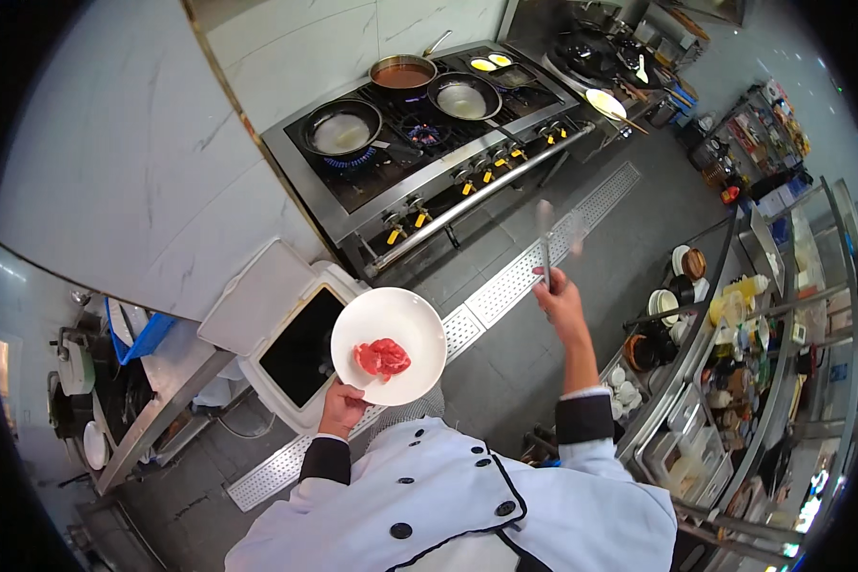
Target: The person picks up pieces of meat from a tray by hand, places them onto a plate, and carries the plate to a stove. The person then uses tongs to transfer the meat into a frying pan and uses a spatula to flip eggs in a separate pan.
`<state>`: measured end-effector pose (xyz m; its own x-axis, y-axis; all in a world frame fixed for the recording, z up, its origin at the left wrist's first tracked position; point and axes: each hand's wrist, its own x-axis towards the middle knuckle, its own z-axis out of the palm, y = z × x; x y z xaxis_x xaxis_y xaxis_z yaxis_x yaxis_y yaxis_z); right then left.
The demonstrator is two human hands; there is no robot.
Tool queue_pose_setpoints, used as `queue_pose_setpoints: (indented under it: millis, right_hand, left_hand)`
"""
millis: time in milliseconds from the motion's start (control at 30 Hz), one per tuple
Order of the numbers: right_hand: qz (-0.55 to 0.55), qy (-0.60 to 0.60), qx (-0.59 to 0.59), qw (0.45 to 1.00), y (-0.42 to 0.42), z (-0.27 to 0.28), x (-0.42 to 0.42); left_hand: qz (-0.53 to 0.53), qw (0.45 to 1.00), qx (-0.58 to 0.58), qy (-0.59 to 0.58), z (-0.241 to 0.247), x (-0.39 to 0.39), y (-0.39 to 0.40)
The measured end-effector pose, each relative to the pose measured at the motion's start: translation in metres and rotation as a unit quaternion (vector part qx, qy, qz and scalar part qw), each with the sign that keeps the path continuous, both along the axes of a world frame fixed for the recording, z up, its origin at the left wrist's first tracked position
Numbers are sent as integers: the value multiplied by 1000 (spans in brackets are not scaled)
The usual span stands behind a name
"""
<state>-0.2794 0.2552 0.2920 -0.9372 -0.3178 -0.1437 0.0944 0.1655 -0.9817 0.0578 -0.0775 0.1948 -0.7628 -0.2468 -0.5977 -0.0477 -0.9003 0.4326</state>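
Observation:
My left hand (344,409) grips the near rim of a round white plate (416,325). A small heap of raw red meat (382,358) rests on the plate, near the middle and towards my side. Out to the right, my right hand (561,300) is closed around the handle of a metal utensil (545,239), apparently tongs; its far end is blurred by motion. Beyond both hands, a black frying pan (341,129) with pale fat or liquid in it sits over a blue flame on the gas range (372,196). The utensil is apart from the meat.
A second frying pan (465,99), a saucepan of brown sauce (402,75) and two yellow-filled dishes (499,60) stand on the range. One middle burner (423,134) burns uncovered. An open-lidded bin (297,350) is under the plate's left side. Crowded steel shelving (686,357) lines the right.

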Motion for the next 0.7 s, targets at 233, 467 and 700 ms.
queue_pose_setpoints:
  millis: [233, 467, 700]
  right_hand:
    - [47, 253, 145, 955, -106, -213, -259]
    - [227, 216, 233, 921, -189, -216, -326]
    - [342, 263, 247, 868, -187, -236, -357]
  left_hand:
    - [82, 994, -70, 10, -34, -88, -5]
    - [218, 971, -87, -51, 18, -149, 1]
    - [302, 945, -117, -30, 55, -231, 26]
